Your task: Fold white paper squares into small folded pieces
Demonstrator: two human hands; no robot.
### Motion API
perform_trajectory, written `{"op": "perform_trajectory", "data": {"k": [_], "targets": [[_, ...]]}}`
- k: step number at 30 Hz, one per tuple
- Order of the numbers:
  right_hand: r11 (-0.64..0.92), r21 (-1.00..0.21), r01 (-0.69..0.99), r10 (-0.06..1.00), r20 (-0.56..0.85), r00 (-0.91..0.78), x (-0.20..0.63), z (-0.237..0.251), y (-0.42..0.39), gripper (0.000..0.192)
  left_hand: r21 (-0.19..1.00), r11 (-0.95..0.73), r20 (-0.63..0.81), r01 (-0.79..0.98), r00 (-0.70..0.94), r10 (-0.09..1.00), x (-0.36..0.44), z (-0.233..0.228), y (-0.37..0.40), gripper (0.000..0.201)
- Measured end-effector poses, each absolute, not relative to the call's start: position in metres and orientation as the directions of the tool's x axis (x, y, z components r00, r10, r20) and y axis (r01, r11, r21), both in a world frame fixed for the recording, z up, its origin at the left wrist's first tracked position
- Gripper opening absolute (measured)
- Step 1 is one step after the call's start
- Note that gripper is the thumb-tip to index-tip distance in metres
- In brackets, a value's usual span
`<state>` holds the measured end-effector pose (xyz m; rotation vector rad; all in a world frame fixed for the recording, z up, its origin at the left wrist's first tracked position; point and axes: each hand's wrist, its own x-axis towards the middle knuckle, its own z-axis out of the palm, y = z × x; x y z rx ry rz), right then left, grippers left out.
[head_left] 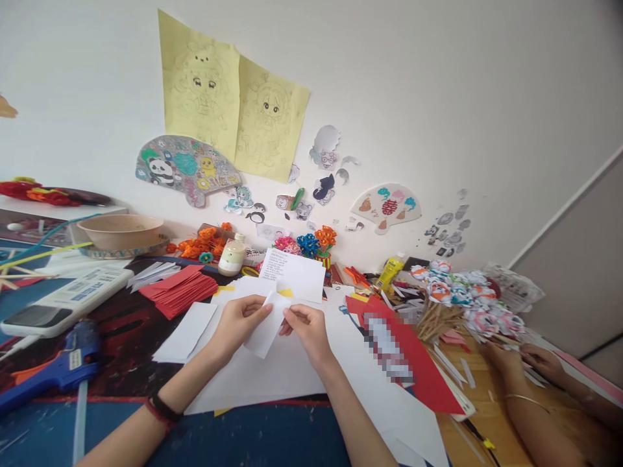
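Paper slip [264,334]: held over the white sheet [292,377]. Left hand [239,324] and right hand [310,332] pinch it, fingers closed, near opposite edges. Probably light, flexible, easily creased; grip gently by the edges.

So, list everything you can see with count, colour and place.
Small paper: one, white, centre
Written sheet: one, white, back centre
Large sheets: several, white, centre
White papers: uncounted, white, centre left
Red papers: many, red, left
Red sheet: one, red, right
Glue gun: one, blue and orange, left
Long device: one, white and grey, left
Bowl: one, tan, back left
Squat bottle: one, cream, back centre
Yellow bottle: one, yellow, back right
Craft flowers: many, multicoloured, back
Drawings: two, yellow, wall
Fans: two, multicoloured and white, wall
Cutouts: many, mixed, wall
Paper scraps: many, mostly white, right
Co-worker's hands: two, bare, far right
Left hand: one, bare, gripping small paper
Right hand: one, bare, same paper
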<state>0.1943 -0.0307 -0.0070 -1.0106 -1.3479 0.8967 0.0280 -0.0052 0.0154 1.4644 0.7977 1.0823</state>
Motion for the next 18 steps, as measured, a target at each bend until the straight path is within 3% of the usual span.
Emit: {"op": "perform_trajectory", "data": {"k": [18], "targets": [[0.352,-0.934,0.063,0.935,0.354,0.022,0.1929,-0.0032,-0.0334,0.027,0.987,-0.122,0.151,-0.105,0.331,0.932,0.0282,0.0154,-0.0072,0.032]]}}
